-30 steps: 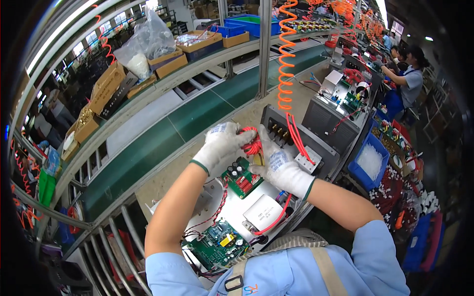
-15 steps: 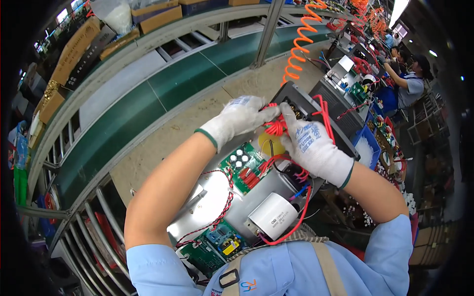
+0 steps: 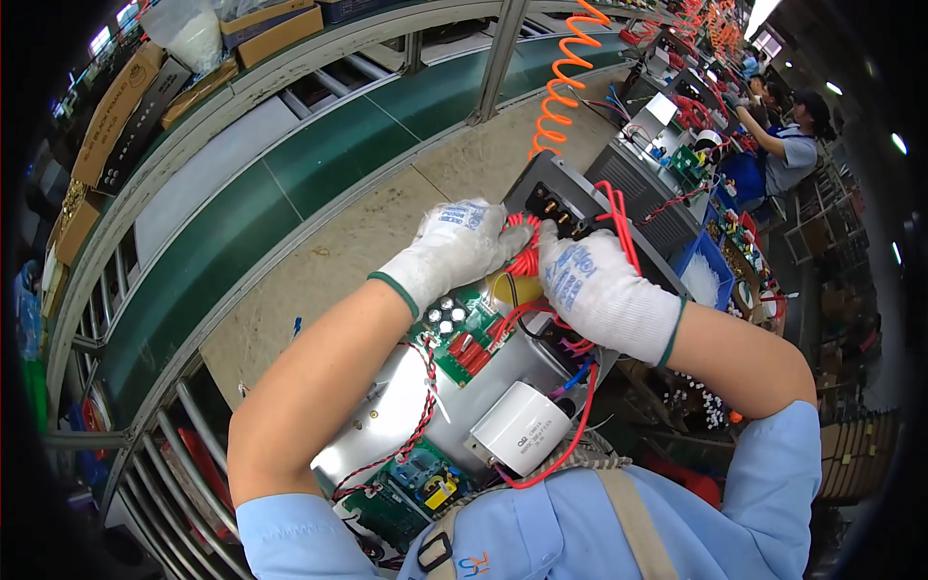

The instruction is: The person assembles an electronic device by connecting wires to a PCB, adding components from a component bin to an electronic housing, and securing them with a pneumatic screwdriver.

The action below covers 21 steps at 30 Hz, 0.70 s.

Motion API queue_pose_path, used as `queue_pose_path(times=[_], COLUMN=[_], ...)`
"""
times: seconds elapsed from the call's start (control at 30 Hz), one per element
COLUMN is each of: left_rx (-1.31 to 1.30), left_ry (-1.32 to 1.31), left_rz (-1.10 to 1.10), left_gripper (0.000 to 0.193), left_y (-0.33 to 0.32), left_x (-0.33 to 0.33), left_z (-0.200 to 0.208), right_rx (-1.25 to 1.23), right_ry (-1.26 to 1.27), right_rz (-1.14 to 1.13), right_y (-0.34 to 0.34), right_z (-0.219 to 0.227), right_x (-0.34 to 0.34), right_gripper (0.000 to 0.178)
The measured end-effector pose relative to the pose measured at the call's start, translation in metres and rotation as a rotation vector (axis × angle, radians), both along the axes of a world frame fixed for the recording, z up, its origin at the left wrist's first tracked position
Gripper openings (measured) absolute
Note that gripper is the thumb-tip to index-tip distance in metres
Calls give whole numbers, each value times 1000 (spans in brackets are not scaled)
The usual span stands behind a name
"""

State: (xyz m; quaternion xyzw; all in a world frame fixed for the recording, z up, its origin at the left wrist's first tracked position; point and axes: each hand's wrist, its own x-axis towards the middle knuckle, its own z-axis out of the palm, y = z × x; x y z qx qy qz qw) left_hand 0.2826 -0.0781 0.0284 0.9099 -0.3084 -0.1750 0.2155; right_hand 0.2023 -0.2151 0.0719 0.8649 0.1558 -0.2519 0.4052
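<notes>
Both my hands wear white knit gloves and meet at a coil of red wire (image 3: 523,253) behind the dark front panel (image 3: 592,198) of an open metal-chassis machine. My left hand (image 3: 462,244) is closed round the coil's left side. Against its right side press the bent fingers of my right hand (image 3: 601,290), partly hidden, just below the panel's brass terminals (image 3: 553,207). Under the hands lie a yellow disc (image 3: 517,288) and a green circuit board (image 3: 467,333) with red and white parts. Closer to my body sit a white cylindrical capacitor (image 3: 522,430) and another circuit board (image 3: 420,488).
An orange coiled air hose (image 3: 553,106) hangs beyond the panel. A green conveyor belt (image 3: 319,179) runs along the left, with metal rollers (image 3: 198,464) below. At right are similar machines (image 3: 648,174), a blue bin (image 3: 704,275) and a seated co-worker (image 3: 788,155).
My right fingers have come down from the panel's terminals toward the coil, uncovering the brass terminals. My left hand stays on the red wire. The whole view has shifted slightly.
</notes>
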Motion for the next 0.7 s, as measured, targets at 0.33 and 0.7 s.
queue_pose_path(times=[0.33, 0.7], left_rx=[-161, 39], left_ry=[172, -129], left_rz=[229, -2], left_gripper=[69, 46], left_y=[2, -12], left_x=[-8, -22], left_z=[12, 2], right_rx=[566, 714], right_ry=[-144, -79], right_rz=[-239, -240], right_y=[-6, -10], right_z=[17, 16], right_x=[-19, -24], right_gripper=[79, 58])
